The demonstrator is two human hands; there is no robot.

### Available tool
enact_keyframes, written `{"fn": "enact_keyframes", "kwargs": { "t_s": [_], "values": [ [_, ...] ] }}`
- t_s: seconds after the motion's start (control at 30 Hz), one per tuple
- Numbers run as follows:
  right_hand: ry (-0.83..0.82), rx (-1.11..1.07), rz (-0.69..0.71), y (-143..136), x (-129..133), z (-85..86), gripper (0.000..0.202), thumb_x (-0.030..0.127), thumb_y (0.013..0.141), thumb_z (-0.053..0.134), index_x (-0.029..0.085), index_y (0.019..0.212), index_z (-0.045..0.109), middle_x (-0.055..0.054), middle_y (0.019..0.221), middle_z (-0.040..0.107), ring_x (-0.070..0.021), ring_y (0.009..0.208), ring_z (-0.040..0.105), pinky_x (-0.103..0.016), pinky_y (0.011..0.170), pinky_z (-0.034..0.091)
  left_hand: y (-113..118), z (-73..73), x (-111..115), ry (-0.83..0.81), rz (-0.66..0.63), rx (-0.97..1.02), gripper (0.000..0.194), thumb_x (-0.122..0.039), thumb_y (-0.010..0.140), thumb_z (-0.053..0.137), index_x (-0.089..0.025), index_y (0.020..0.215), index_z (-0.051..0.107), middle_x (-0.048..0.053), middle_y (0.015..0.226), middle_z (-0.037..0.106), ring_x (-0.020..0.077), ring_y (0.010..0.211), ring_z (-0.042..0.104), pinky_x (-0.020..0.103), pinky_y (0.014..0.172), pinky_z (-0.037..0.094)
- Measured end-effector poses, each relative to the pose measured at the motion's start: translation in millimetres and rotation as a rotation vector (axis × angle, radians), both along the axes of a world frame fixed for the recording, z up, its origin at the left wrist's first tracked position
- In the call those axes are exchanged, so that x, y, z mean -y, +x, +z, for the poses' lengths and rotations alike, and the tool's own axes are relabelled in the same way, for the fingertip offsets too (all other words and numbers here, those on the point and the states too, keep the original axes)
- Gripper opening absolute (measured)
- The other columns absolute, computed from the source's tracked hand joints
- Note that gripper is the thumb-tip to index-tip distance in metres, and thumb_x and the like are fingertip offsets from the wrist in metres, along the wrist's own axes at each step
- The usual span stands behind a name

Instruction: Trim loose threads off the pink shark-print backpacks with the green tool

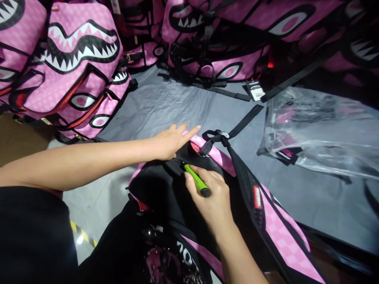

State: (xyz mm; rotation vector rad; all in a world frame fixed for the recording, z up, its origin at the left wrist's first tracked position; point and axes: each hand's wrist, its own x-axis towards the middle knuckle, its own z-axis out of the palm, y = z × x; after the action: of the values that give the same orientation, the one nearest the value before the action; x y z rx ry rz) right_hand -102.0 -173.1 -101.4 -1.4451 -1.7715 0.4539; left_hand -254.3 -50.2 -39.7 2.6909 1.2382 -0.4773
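A black and pink backpack (284, 236) lies with its black side up at the table's near edge. My right hand (211, 193) is closed round a green tool (197, 179) with a black end cap, its far tip against the black fabric. To its upper left, my left hand (174, 142) rests on the bag's upper part with the fingers apart, pointing right. A black strap (222, 136), looped through a buckle, lies just right of that hand. A red label (256, 197) shows on the bag's side strap.
Pink shark-mouth backpacks (83, 43) stand at the left, and more pink bags (231, 67) line the back. A clear plastic bag (319, 134) lies at the right on the grey table cover (183, 98). A white tag (255, 90) lies near the back.
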Motion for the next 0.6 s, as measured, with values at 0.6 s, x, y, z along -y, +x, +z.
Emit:
{"fn": "enact_keyframes", "kwargs": {
  "t_s": [0.6],
  "values": [
    [-0.051,0.076,-0.04,-17,-13,-3.5,0.022,0.034,0.086,0.066,0.018,0.099,0.073,-0.006,0.089,0.077,-0.0212,0.08,0.071,-0.04,0.082,0.044,-2,-5.8,-6,-0.033,0.049,0.085,0.098,-0.003,0.076,0.056,-0.02,0.155,0.002,0.019,0.159,0.02,0.0329,0.119,0.049,0.037,0.083,0.052]
  ]
}}
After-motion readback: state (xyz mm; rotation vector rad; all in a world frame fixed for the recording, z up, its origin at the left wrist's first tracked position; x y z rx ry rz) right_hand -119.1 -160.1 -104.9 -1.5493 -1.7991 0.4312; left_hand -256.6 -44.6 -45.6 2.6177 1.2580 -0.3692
